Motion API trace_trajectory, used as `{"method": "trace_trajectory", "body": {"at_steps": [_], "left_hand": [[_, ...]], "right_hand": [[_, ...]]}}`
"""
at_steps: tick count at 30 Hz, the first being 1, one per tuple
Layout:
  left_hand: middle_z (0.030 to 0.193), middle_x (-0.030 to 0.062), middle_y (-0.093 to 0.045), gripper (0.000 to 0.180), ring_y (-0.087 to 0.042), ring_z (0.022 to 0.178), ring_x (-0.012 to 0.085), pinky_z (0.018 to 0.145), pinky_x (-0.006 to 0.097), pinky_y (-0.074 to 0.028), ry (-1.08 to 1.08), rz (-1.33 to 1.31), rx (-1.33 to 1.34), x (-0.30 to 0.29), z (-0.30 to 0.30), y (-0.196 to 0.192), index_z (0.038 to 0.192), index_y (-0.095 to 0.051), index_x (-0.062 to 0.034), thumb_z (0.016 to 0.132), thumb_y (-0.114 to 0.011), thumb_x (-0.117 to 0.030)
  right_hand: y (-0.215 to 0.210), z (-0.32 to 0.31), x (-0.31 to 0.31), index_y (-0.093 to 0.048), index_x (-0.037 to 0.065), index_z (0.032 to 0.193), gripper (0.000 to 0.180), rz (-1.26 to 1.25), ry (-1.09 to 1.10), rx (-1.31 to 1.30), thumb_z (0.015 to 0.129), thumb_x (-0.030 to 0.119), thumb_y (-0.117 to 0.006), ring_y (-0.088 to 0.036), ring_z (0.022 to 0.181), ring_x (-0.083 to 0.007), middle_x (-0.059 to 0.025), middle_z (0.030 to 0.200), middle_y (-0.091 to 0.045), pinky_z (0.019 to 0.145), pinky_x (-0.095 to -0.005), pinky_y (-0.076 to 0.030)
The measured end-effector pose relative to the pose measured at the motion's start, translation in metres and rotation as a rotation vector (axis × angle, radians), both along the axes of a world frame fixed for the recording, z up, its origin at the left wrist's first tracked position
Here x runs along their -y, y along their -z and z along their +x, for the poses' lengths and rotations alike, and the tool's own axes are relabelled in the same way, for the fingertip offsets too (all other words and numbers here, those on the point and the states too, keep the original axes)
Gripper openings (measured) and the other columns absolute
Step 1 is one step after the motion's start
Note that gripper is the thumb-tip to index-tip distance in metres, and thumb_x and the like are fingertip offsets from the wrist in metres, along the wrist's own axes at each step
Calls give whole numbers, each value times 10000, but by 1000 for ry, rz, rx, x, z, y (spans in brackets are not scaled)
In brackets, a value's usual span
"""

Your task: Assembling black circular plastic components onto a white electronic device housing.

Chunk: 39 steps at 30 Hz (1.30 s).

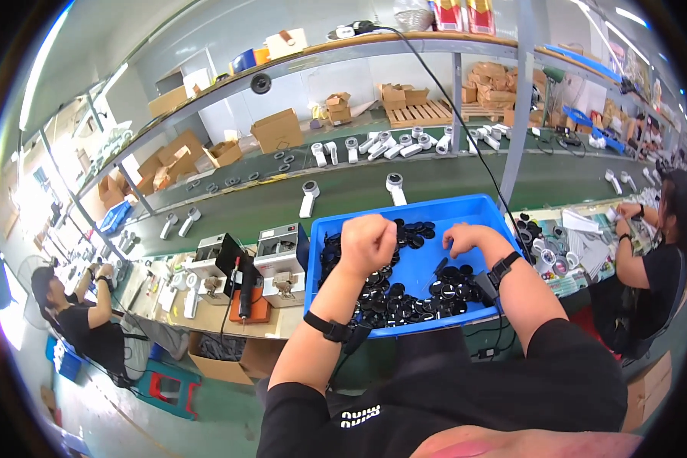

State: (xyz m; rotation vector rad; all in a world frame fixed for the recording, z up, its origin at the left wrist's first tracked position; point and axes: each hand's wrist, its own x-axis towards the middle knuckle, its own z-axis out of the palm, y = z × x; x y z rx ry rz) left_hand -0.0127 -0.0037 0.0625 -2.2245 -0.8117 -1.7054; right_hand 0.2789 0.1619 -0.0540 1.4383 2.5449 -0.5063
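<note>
Glossy black round discs [404, 298] in blue tray [466, 210]

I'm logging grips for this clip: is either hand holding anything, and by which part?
It cannot be told. The left hand is a closed fist and the right hand is curled, both over the black discs in the blue tray; any contents are hidden.

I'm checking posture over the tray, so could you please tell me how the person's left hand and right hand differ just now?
The left hand is curled into a closed fist with its back up; the right hand is more loosely bent, fingertips pointing down. The left hand hangs over the heap of black round discs; the right hand is over barer floor of the blue tray. Both wear black wrist straps and are above the tray.
</note>
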Motion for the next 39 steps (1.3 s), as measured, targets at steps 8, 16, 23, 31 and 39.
{"method": "trace_trajectory", "body": {"at_steps": [8, 16, 23, 31, 39], "left_hand": [[620, 45, -574, 267, -567, 586, 120, 550, 307, -448, -11, -503, 406, -72, -61, 3, 816, -675, 4, 1003, -601, -172], [1268, 255, -552, 511, -537, 1209, 430, 990, 512, -482, -636, -567, -103, -91, -82, 97, 1327, -531, -13, 896, -709, -223], [1523, 293, -415, 745, -383, 1422, 463, 1178, 541, -336, -738, -855, -282, -94, -103, 119, 1491, -454, -14, 873, -728, -328], [1557, 334, -363, 601, -358, 1437, 493, 1182, 574, -317, -700, -912, -241, -93, -93, 116, 1390, -601, -71, 879, -721, -363], [1554, 346, -352, 321, -356, 1416, 521, 1145, 594, -365, -755, -857, -277, -94, -80, 120, 1071, -736, -98, 862, -729, -342]], "right_hand": [[0, -24, 4, -731, 158, 1114, 481, -27, -36, 87, 782, 485, -847, -634, 1099, -369, -162, 1168, -704, 966, -469, -512], [21, -37, 14, -761, 157, 929, 236, 172, -347, -197, 785, 322, -850, -687, 1002, -340, -129, 1002, -737, 856, -477, -539], [-4, -35, 16, -713, 69, 927, 187, -63, -21, -411, 872, 235, -781, -669, 738, -288, -105, 768, -676, 666, -427, -523], [-73, -30, 56, -654, 43, 851, 125, 608, 111, -1175, 859, 128, -745, -600, 628, -237, -78, 740, -641, 601, -381, -499], [-22, 2, -1, -717, 40, 889, 236, 705, 356, -673, 815, 264, -732, -711, 839, -386, -215, 876, -726, 741, -473, -561]]}}
